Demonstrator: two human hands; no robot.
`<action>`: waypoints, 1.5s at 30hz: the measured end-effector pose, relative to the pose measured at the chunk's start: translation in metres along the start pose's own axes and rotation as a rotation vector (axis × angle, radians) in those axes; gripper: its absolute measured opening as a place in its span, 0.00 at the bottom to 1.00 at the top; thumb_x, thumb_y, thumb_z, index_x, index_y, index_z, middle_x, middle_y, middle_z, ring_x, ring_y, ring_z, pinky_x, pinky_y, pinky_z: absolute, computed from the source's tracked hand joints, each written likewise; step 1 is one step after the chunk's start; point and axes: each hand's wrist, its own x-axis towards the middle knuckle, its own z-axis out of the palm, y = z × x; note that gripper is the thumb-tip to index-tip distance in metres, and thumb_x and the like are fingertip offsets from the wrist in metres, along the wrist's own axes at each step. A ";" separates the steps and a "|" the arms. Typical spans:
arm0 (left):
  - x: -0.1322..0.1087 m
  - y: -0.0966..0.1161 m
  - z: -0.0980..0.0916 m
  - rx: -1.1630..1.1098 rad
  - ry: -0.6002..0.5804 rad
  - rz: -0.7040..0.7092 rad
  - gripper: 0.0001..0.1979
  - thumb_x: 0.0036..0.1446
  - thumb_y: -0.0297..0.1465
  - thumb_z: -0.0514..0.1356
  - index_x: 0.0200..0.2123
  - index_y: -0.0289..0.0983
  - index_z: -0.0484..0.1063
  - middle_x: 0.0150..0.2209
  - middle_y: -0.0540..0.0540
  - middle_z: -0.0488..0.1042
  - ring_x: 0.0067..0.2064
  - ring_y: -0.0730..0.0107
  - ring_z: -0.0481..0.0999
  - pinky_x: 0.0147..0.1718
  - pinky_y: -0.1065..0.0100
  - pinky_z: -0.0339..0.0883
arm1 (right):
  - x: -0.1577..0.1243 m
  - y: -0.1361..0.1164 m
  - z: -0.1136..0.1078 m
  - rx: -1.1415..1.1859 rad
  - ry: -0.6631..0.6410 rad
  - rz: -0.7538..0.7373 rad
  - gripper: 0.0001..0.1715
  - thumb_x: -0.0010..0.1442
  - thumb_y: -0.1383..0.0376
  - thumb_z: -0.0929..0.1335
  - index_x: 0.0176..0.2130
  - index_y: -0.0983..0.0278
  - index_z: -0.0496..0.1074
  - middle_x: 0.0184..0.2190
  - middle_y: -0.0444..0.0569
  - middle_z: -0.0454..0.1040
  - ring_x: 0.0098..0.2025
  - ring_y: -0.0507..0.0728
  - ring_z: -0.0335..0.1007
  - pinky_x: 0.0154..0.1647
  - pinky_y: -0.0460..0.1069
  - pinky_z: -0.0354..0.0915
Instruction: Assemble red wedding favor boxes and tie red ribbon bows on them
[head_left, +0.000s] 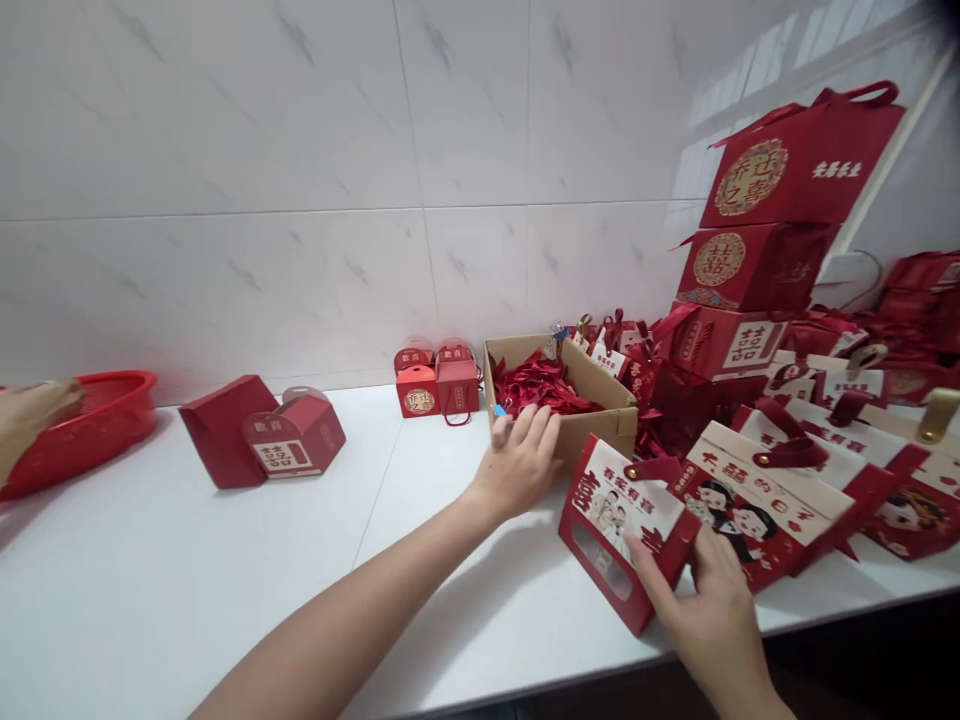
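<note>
The left hand (525, 455) hides part of the carton (604, 435); leftward, a red basket (124, 430) and another person's hand (41, 408) run out of view.

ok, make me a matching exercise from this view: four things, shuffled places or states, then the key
1. Plastic basket
2. Cardboard box
3. Right hand
4. Two small boxes

A. Gripping a red and white gift box
B. Near the wall, just left of the brown container
C. Holding a heap of red ribbons
D. At the far left of the counter

Pairs: 1-D, 2-C, 3-A, 4-B
</note>
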 end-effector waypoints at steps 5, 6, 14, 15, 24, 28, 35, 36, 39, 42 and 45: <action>0.043 0.014 0.017 0.119 -0.150 -0.100 0.18 0.57 0.39 0.57 0.47 0.34 0.68 0.38 0.40 0.74 0.39 0.57 0.72 0.37 0.60 0.60 | -0.010 0.012 -0.004 -0.016 -0.097 0.035 0.30 0.52 0.45 0.67 0.46 0.63 0.66 0.38 0.53 0.72 0.41 0.63 0.66 0.41 0.57 0.65; 0.045 0.011 0.018 0.129 -0.153 -0.119 0.17 0.56 0.40 0.58 0.44 0.35 0.68 0.36 0.41 0.74 0.37 0.57 0.72 0.34 0.61 0.59 | -0.013 0.015 -0.004 -0.016 -0.090 0.035 0.32 0.51 0.45 0.68 0.46 0.63 0.66 0.39 0.53 0.72 0.41 0.63 0.67 0.41 0.57 0.65; 0.019 -0.033 0.006 0.188 -0.175 -0.184 0.14 0.56 0.39 0.59 0.43 0.37 0.69 0.34 0.42 0.73 0.36 0.56 0.73 0.32 0.62 0.57 | -0.001 0.023 0.005 -0.106 -0.011 0.171 0.30 0.51 0.44 0.66 0.43 0.64 0.65 0.39 0.57 0.72 0.38 0.65 0.70 0.34 0.55 0.66; 0.017 -0.037 0.004 0.195 -0.179 -0.190 0.14 0.56 0.39 0.58 0.42 0.37 0.69 0.34 0.43 0.73 0.36 0.56 0.73 0.32 0.62 0.57 | 0.008 0.021 0.008 -0.137 -0.039 0.193 0.30 0.52 0.45 0.66 0.44 0.65 0.65 0.39 0.57 0.71 0.39 0.65 0.70 0.34 0.55 0.66; 0.006 -0.043 0.001 0.247 -0.163 -0.217 0.12 0.58 0.38 0.56 0.42 0.38 0.69 0.33 0.43 0.73 0.35 0.56 0.71 0.31 0.61 0.55 | 0.075 0.015 0.050 -0.224 -0.251 0.380 0.29 0.59 0.57 0.62 0.51 0.77 0.58 0.44 0.69 0.69 0.43 0.68 0.71 0.41 0.55 0.65; 0.005 -0.040 0.002 0.250 -0.145 -0.242 0.12 0.58 0.38 0.55 0.42 0.38 0.70 0.33 0.42 0.72 0.36 0.56 0.71 0.31 0.61 0.54 | 0.096 0.021 0.078 -0.185 -0.231 0.409 0.29 0.60 0.59 0.62 0.52 0.78 0.58 0.45 0.70 0.68 0.42 0.69 0.71 0.41 0.57 0.65; 0.009 -0.046 0.005 0.201 -0.148 -0.238 0.17 0.58 0.38 0.54 0.47 0.36 0.68 0.36 0.41 0.73 0.37 0.55 0.70 0.34 0.60 0.57 | 0.108 0.041 0.125 0.016 -0.144 0.413 0.43 0.50 0.63 0.69 0.58 0.79 0.51 0.51 0.72 0.60 0.50 0.69 0.67 0.48 0.57 0.64; 0.011 -0.047 0.005 0.194 -0.147 -0.248 0.18 0.57 0.39 0.55 0.47 0.36 0.68 0.36 0.41 0.73 0.38 0.55 0.70 0.34 0.59 0.57 | 0.105 0.044 0.128 0.052 -0.133 0.401 0.47 0.48 0.64 0.70 0.59 0.78 0.49 0.53 0.72 0.58 0.47 0.67 0.69 0.46 0.56 0.66; 0.017 -0.045 0.007 0.159 -0.160 -0.272 0.18 0.56 0.39 0.55 0.48 0.36 0.69 0.37 0.39 0.73 0.39 0.53 0.70 0.36 0.58 0.58 | 0.097 0.049 0.129 0.144 -0.092 0.340 0.45 0.49 0.65 0.68 0.60 0.73 0.47 0.56 0.69 0.54 0.36 0.57 0.72 0.39 0.51 0.69; 0.007 -0.036 0.005 0.104 -0.111 -0.271 0.22 0.56 0.38 0.55 0.53 0.36 0.65 0.45 0.36 0.72 0.47 0.50 0.69 0.42 0.56 0.58 | 0.092 0.053 0.124 0.180 -0.032 0.286 0.28 0.54 0.64 0.63 0.53 0.72 0.57 0.50 0.64 0.61 0.33 0.54 0.70 0.36 0.50 0.67; -0.034 -0.038 0.001 0.099 0.042 -0.253 0.25 0.57 0.37 0.56 0.58 0.41 0.59 0.58 0.36 0.61 0.61 0.49 0.58 0.55 0.53 0.49 | 0.090 0.056 0.120 0.205 -0.062 0.213 0.11 0.54 0.60 0.62 0.35 0.66 0.65 0.29 0.50 0.68 0.30 0.55 0.66 0.35 0.51 0.64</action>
